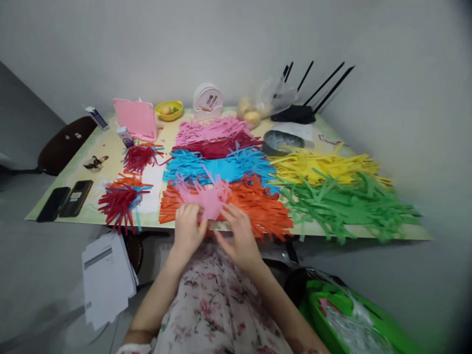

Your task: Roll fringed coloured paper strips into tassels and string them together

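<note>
A small pink fringed paper [210, 200], its cut strips pointing away from me, lies over a pile of orange fringed paper [260, 209] at the table's front edge. My left hand [189, 227] pinches its near left side, thumb and fingers closed. My right hand [238, 233] has its fingertips on the near right side, with the thumb lower down and partly apart from them. Behind lie blue fringed paper [219, 166], dark red fringed paper [217, 147] and pink fringed paper [210, 130]. Two multicoloured tassel bundles [120, 199] rest to the left.
Yellow [324, 167] and green fringed paper [350, 204] spread rightward. Two phones [76, 198], a pink tablet case [135, 119], a yellow bowl [168, 111] and a dark oval container [283, 142] are on the table. A green bag [354, 314] stands below right.
</note>
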`<state>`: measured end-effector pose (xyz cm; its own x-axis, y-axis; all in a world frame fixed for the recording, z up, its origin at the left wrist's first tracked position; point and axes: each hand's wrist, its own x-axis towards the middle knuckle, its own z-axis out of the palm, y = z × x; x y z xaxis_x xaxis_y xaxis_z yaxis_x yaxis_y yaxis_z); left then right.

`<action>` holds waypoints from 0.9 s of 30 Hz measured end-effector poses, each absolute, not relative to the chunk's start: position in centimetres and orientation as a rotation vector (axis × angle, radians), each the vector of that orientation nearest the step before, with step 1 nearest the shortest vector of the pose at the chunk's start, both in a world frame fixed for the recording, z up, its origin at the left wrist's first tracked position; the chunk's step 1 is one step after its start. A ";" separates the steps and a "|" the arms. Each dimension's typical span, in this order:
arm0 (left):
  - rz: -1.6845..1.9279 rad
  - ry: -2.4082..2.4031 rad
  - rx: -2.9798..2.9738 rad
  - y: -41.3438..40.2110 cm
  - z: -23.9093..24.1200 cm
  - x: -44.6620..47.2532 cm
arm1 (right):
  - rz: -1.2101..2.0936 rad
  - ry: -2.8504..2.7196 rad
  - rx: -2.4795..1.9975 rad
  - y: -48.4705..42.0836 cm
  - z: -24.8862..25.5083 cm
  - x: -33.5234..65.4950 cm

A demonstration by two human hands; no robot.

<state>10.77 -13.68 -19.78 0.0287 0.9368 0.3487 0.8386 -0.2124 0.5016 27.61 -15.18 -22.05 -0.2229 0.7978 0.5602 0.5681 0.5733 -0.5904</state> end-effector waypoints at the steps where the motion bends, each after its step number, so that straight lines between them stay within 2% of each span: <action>1: 0.908 1.839 2.152 -13.8 -19.7 11.2 | 0.290 -1.975 -1.092 -14.5 -22.1 26.9; 6: 0.878 1.752 2.186 -13.2 -18.6 10.9 | 0.255 -1.983 -1.104 -10.7 -22.4 25.9; 10: 1.000 1.600 2.093 -11.2 -17.0 8.7 | 0.457 -1.975 -1.058 -8.7 -19.4 27.6; 17: 1.008 1.350 1.838 -5.8 -13.8 7.0 | 0.802 -1.939 -1.095 -4.4 -14.1 30.8; 27: 0.990 1.189 1.640 -1.0 -13.6 8.6 | 0.922 -1.833 -1.076 -0.2 -13.8 33.2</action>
